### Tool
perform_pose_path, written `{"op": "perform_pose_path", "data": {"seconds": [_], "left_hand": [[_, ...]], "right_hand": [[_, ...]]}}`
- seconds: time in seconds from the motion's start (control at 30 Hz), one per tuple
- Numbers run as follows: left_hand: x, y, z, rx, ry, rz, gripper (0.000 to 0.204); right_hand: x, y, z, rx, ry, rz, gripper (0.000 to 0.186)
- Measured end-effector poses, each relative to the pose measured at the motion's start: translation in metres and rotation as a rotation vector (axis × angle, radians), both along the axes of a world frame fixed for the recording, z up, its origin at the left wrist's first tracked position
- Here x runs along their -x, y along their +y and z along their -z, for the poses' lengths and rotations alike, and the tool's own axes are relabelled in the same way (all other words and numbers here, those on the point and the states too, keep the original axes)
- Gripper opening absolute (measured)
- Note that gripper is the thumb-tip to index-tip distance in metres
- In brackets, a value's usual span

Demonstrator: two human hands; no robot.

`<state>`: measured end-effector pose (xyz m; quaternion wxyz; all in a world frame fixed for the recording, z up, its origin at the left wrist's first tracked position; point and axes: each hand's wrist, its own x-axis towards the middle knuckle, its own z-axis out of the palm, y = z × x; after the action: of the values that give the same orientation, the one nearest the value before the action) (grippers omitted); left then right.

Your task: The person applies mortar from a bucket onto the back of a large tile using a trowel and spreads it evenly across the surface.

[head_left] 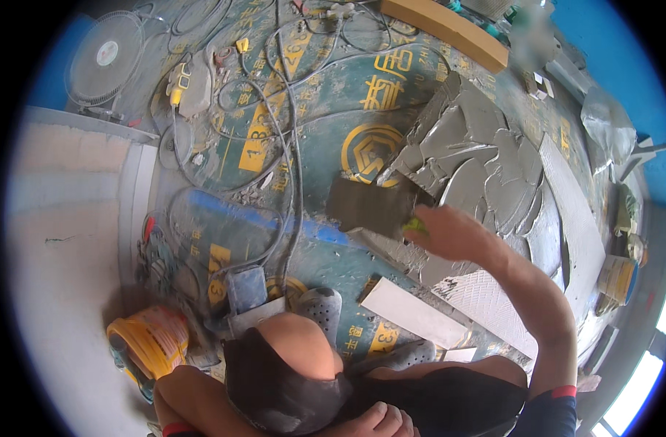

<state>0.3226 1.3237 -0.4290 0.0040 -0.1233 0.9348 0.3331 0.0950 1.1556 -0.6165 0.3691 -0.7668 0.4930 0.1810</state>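
My right hand [449, 231] is closed round the green handle of a trowel [369, 207]. Its flat rectangular blade is dull with grey residue and reaches left from the hand, over the near left edge of the wet mortar [493, 164]. The grey mortar lies in thick, uneven, overlapping swipes across a broad area in front of me to the right. At the lower edge of the picture, my left hand [380, 421] rests by my lap with its fingers curled; nothing shows in it, and the fingertips are cut off.
White tile strips [414, 312] lie near my shoes, and a ribbed panel [577, 207] borders the mortar's right side. Grey cables [293, 146] tangle across the green floor covering. A yellow bucket [154, 339], a fan [107, 57] and a long cardboard piece [446, 30] stand around.
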Motion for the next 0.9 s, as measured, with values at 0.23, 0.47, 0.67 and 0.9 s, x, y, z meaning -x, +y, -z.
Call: {"op": "perform_pose_path", "data": {"seconds": [0.23, 0.47, 0.67, 0.9], "left_hand": [[-0.009, 0.0, 0.002, -0.014, 0.049, 0.055, 0.063], [-0.019, 0.0, 0.004, -0.062, 0.069, 0.032, 0.067], [-0.014, -0.02, -0.001, -0.1, 0.079, 0.189, 0.079], [-0.003, -0.006, 0.002, -0.112, 0.087, 0.11, 0.065]], "right_hand": [[-0.017, -0.037, 0.01, 0.294, -0.047, 0.127, 0.04], [0.025, 0.017, -0.023, 0.12, -0.13, 0.232, 0.035], [0.013, 0.099, 0.005, -0.126, -0.136, 0.195, 0.04], [-0.03, 0.146, 0.068, -0.224, -0.368, 0.275, 0.046]]}}
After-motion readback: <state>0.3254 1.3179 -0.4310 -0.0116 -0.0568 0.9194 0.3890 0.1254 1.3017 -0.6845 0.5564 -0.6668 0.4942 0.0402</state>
